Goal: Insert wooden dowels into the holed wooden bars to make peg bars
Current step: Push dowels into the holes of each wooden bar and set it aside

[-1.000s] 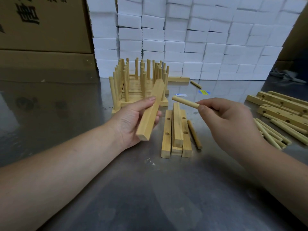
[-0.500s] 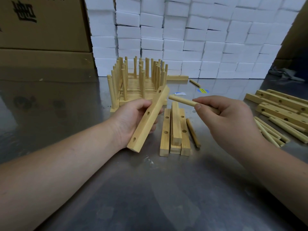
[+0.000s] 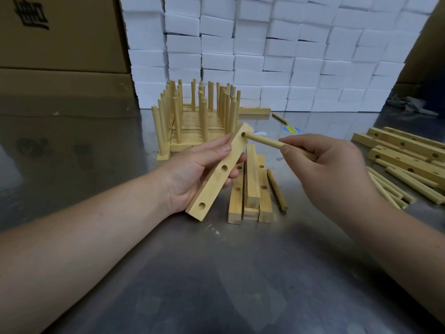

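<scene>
My left hand (image 3: 192,172) grips a holed wooden bar (image 3: 220,173) tilted above the table, its three holes facing me. My right hand (image 3: 332,169) pinches a wooden dowel (image 3: 263,142) whose tip sits at the bar's top hole. Below them lie three more holed bars (image 3: 250,189) side by side, with a loose dowel (image 3: 277,190) beside them. A stack of finished peg bars (image 3: 195,116) with upright dowels stands behind my left hand.
More holed bars (image 3: 404,150) and loose dowels (image 3: 395,186) lie at the right on the metal table (image 3: 216,273). A bar (image 3: 254,110) and a dowel (image 3: 280,118) lie at the back. White foam blocks (image 3: 265,51) and cardboard boxes (image 3: 60,44) line the far edge.
My left hand turned the bar so its holed face shows. My right hand brought the dowel's tip left up to the bar's top hole.
</scene>
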Available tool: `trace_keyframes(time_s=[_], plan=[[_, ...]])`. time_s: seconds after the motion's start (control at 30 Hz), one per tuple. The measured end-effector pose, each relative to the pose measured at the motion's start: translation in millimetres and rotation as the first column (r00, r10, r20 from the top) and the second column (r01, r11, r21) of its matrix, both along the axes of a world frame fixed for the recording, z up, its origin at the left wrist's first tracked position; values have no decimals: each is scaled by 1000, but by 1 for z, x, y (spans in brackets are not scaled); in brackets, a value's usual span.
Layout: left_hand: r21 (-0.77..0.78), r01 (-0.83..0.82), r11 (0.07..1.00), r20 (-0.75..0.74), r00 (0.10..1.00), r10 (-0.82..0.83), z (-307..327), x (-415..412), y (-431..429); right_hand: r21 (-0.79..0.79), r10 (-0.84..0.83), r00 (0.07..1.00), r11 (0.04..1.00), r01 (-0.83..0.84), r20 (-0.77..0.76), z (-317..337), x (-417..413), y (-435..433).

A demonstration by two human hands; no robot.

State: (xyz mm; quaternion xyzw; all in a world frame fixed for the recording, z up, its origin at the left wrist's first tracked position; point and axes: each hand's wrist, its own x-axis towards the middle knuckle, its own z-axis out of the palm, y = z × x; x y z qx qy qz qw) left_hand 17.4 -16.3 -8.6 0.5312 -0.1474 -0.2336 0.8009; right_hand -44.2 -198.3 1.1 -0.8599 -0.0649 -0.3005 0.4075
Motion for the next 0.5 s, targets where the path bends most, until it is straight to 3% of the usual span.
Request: trace_keyframes(time_s=[0.5], plan=[[82,-23,996,142,990,12,-3,-2,1,-171,-15,999,985,8,-37,4,-7,4]])
